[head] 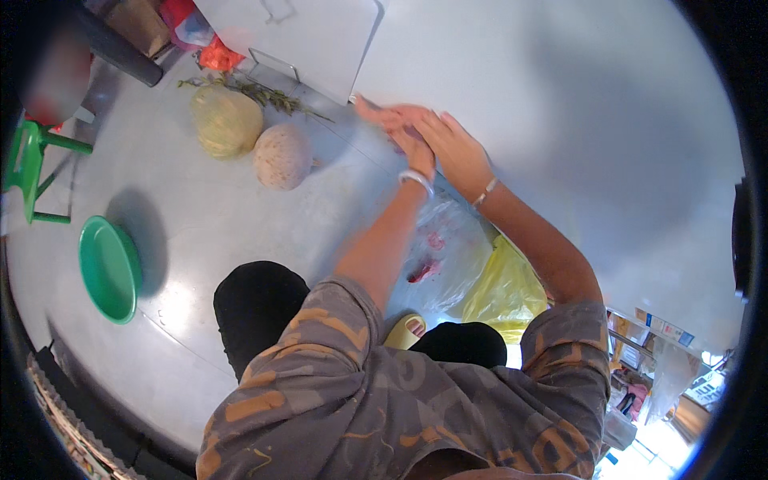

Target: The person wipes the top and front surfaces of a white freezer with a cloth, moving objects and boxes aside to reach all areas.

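My left hand (pixel 420 155), with a pale bangle at the wrist, meets my right hand (pixel 459 155) in the upper middle of the view. The fingers overlap and are partly blurred. A small dark purplish patch (pixel 412 131) shows between them; whether it is a held thing, I cannot tell. Below the hands, a clear plastic sheet or bag (pixel 459 240) lies on the floor, with a red scrap (pixel 425 271) on it. Beside that is a crumpled yellow plastic bag (pixel 510 288), partly behind my right arm.
To the left are a large pale-green pomelo-like fruit (pixel 225 123), a round beige fruit or gourd (pixel 282 157) and a leafy sprig (pixel 270 99). A green basin (pixel 109 270) and green stool (pixel 27 168) stand farther left. A broad white surface (pixel 600 120) fills the right.
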Available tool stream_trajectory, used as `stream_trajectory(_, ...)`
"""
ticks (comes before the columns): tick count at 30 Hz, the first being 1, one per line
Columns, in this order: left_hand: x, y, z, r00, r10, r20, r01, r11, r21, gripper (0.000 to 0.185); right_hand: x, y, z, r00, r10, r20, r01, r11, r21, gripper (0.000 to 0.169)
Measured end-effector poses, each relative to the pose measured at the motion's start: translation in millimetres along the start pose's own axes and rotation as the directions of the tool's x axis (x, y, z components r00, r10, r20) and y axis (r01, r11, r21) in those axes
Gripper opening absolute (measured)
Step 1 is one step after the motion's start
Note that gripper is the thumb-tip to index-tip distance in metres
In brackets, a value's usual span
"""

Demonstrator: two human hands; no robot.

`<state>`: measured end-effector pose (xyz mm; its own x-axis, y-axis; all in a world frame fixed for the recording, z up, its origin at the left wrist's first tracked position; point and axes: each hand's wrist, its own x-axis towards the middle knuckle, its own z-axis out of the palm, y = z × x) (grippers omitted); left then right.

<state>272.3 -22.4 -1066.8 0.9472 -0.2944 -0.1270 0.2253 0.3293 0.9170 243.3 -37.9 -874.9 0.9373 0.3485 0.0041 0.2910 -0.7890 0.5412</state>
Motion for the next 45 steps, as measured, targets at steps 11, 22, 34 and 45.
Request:
stream_trajectory(11,38,50,-5,0.914,-0.388,-0.116,0.179,0.645,-0.743,0.048,13,6,-28,0.951,0.309,0.022,-0.214,0.603,0.768,0.039)
stream_trajectory(22,12,33,1,0.827,-0.494,0.267,0.525,0.508,-0.683,0.033,-36,-35,50,0.924,0.359,0.127,-0.322,0.556,0.766,0.063)
stream_trajectory(34,-86,25,50,0.79,-0.529,0.312,0.598,0.55,-0.582,0.034,-160,-113,9,0.592,0.701,0.398,-0.742,0.28,0.61,0.071)
stream_trajectory(45,76,128,-25,0.978,-0.191,-0.083,0.174,0.97,-0.172,0.052,-9,-79,27,0.611,0.233,0.757,0.348,-0.938,0.008,0.051)
